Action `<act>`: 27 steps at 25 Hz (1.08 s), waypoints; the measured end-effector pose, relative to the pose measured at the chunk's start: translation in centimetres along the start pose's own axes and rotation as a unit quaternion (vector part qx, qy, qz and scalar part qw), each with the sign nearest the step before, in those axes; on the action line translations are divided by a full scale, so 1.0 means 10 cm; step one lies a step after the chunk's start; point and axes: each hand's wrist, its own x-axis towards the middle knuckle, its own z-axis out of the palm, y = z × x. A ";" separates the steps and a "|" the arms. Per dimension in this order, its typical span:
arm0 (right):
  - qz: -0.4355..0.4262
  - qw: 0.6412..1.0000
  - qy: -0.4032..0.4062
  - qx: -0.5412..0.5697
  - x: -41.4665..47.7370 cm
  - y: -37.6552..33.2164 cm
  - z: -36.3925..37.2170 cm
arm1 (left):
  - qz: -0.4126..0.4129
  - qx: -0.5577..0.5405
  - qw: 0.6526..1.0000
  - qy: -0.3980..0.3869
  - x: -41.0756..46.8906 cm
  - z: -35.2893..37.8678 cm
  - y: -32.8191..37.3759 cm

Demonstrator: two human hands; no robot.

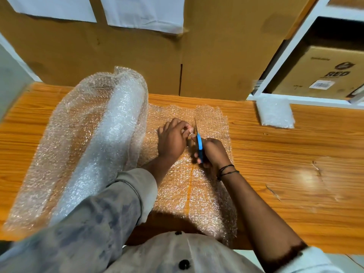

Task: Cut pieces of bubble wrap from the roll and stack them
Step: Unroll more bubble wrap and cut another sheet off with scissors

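Cutting step is in hand.

- Bubble wrap roll lies on the left half of the wooden counter, loosely wound. Its free sheet is drawn out to the right and lies flat in front of the person.
- A slit runs up the sheet from the near edge to the scissors. From the blade tips to the far edge the wrap looks uncut. By my reading the cut is well past halfway.
- Right hand: fingers curled tight round the blue scissor handles, blades pointing away from the body. Motion blur hides how far the blades are parted.
- Left hand: just left of the blade, fingers bent. Thumb and forefinger appear to pinch the sheet right beside the cut line, holding it taut.
- A pile of cut pieces sits at the far right of the counter, well apart from the work, against the foot of a white shelf.
- A cardboard box stands behind the counter.

Next move, as I judge it:
- Drive the blades on to the far edge in a straight line, with the left hand shifting forward ahead of the cut to keep tension.
- Those fingertips sit very near the blade, so they need care.
- Once the piece comes free, it has to be lifted clear of the roll side, carried right, and laid square on the pile.
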 end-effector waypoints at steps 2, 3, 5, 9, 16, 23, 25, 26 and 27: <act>-0.009 1.000 0.016 -0.015 0.00 -0.06 0.01 | -0.005 -0.010 1.000 -0.002 0.00 0.00 0.00; -0.012 0.999 0.026 -0.023 0.00 -0.08 0.01 | -0.005 -0.010 1.000 -0.004 0.01 0.00 0.00; -0.015 0.998 0.046 -0.051 0.04 -0.11 0.02 | -0.005 -0.006 1.000 -0.005 0.02 -0.01 0.00; -0.008 0.994 0.063 -0.087 0.13 -0.14 0.00 | -0.005 -0.011 1.000 -0.003 0.02 -0.01 -0.01; -0.009 0.995 0.046 -0.088 0.22 -0.24 0.01 | -0.006 -0.019 1.000 -0.012 0.01 -0.04 0.01; -0.009 0.990 0.058 -0.128 0.33 -0.37 -0.10 | -0.004 -0.033 0.999 -0.001 0.01 -0.03 0.00; -0.013 0.995 0.043 -0.093 0.36 -0.37 -0.08 | -0.007 -0.033 0.999 -0.006 0.01 -0.02 0.00; -0.012 0.996 0.035 -0.077 0.37 -0.37 -0.06 | -0.006 -0.032 0.999 -0.008 0.01 -0.02 0.00; -0.011 0.997 0.031 -0.067 0.39 -0.36 -0.04 | -0.002 -0.031 0.999 -0.009 0.01 -0.03 0.00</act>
